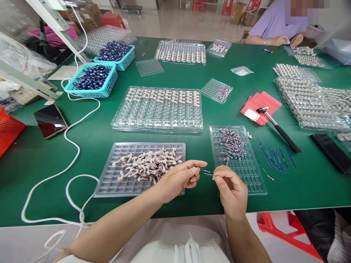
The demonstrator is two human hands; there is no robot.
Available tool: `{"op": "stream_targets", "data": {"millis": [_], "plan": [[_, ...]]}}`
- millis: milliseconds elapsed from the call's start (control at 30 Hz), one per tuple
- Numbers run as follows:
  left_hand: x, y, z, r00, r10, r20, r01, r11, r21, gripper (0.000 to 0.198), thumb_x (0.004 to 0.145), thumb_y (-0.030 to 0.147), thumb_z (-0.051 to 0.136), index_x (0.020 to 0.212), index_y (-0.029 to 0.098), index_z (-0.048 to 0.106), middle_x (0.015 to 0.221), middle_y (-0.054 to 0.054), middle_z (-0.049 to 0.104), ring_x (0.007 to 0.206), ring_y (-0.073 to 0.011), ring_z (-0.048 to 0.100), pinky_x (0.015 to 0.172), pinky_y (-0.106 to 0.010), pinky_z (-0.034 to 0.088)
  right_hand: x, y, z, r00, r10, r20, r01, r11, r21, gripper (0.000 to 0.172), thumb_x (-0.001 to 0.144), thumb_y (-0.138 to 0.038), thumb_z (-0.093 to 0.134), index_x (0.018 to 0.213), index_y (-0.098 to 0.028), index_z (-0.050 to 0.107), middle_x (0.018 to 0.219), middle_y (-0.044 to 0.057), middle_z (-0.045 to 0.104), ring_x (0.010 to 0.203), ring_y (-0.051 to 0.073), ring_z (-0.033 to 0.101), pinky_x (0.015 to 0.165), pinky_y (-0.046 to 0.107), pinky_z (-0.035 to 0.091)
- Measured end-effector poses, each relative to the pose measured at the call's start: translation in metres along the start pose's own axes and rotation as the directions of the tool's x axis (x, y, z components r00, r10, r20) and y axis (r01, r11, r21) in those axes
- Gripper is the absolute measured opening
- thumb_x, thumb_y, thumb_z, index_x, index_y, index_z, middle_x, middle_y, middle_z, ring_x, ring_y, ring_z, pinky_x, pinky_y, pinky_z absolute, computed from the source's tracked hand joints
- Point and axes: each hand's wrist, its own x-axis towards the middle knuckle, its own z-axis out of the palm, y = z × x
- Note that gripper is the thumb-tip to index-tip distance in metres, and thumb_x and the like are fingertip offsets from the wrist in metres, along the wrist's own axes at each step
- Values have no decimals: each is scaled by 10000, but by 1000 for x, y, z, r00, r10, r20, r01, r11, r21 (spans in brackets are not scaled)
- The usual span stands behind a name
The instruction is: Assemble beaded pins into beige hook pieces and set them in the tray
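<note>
The left hand (179, 179) pinches a small beige rubber piece (196, 169) and the right hand (230, 190) a thin blue wire (207, 172), tip-to-tip at the near edge, between the left clear plastic tray (109, 182) and the right clear plastic tray (248, 180), likely for short reach.

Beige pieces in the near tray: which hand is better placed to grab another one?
Left, probably. The left hand is over the near edge of the tray, right beside the beige pieces. The right hand pinches a thin wire and sits by the other tray, farther off.
</note>
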Motion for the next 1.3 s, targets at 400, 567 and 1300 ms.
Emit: {"op": "stream_targets", "data": {"millis": [400, 567, 1300], "plan": [[3, -8, 4, 959, 260, -114, -207, 914, 348, 205, 829, 294, 688, 988, 191, 763, 1015, -52, 678, 923, -99, 632, 848, -205, 516, -3, -2, 1, 992, -74, -101, 52, 977, -209, 180, 883, -64, 600, 955, -220, 655, 884, 24, 601, 848, 143, 562, 725, 277, 455], [4, -9, 3, 927, 345, -144, -221, 816, 535, 261, 845, 330, 668, 1052, 214, 775, 863, -51, 664, 765, -81, 574, 681, -181, 465, -3, -2, 2, 988, -143, -56, 128, 969, -212, 241, 867, -33, 599, 1004, -221, 662, 849, 24, 605, 814, 155, 572, 738, 320, 461], [6, -2, 1, 998, 4, -67, 1, 996, 85, 343, 784, 351, 750, 974, 100, 616, 928, -87, 737, 713, -123, 714, 672, -227, 581, -3, -4, 3, 988, -142, 54, 148, 981, -127, 249, 892, -52, 561, 1042, -232, 646, 895, 50, 668, 851, 186, 630, 758, 377, 511]]}}
